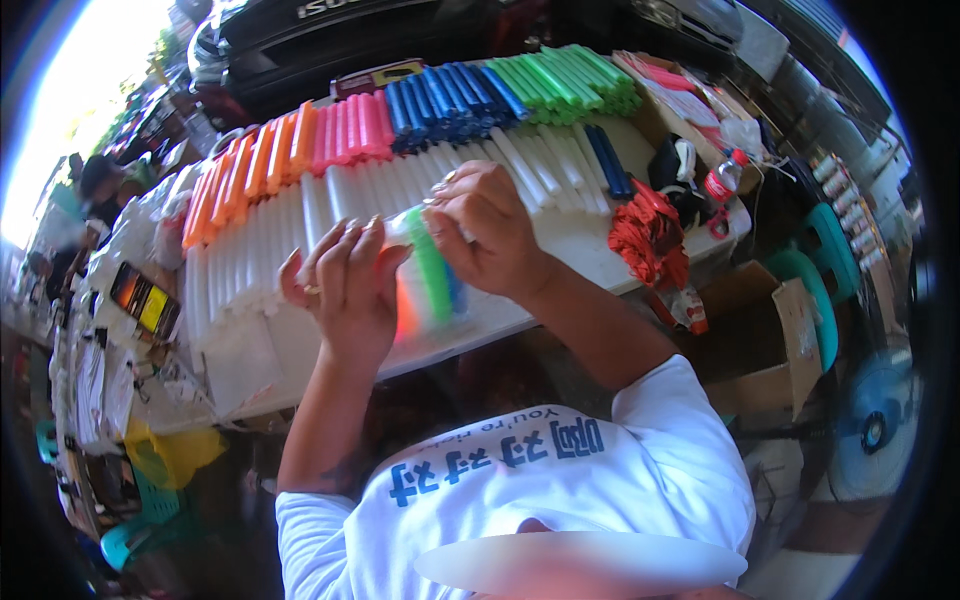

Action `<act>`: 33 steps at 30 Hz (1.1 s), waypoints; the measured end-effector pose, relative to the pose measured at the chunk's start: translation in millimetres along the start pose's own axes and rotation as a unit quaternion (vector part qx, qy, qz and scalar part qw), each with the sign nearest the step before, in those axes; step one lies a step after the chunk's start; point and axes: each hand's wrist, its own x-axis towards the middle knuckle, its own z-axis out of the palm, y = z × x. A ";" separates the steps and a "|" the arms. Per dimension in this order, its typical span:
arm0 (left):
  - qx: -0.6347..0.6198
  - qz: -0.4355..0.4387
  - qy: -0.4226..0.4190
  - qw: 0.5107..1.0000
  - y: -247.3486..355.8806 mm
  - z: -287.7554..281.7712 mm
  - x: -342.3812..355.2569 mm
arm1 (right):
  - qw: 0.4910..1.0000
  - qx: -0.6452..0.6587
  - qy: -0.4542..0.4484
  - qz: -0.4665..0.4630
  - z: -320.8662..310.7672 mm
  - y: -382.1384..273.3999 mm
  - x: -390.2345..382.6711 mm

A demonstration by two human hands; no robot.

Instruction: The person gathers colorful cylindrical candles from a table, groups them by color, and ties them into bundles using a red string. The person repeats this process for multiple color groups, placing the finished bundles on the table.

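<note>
My left hand (350, 275) and my right hand (488, 225) both grip the upper part of a clear plastic bag (430, 275) of colored tubes, held over the table's near side; green, orange and blue show through the plastic. The fingers of both hands are bent at the bag's top. Behind them lie rows of orange tubes (235, 175), pink tubes (350, 127), dark blue tubes (450, 100), green tubes (565, 80) and white tubes (230, 280) on the white table (260, 370).
Right are red plastic (645, 235), a bottle (722, 180), open boxes (790, 340), teal chairs (835, 250) and a fan (870, 425). Left are a phone (143, 298), a yellow bag (170, 455) and, farther back, a person (100, 185). A dark car (380, 30) stands behind the table.
</note>
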 end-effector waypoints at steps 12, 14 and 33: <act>0.067 0.014 -0.045 0.997 21.3 -17.3 0.4 | 0.999 -0.006 -0.047 -0.008 -20.5 -12.7 -2.1; 0.054 -0.013 -0.049 0.997 25.3 -15.1 -1.0 | 1.000 -0.012 -0.026 -0.008 -20.5 -14.3 -3.7; -0.010 -0.015 0.040 0.999 21.7 3.6 0.6 | 0.785 -0.353 -0.055 0.507 -287.9 57.2 -179.0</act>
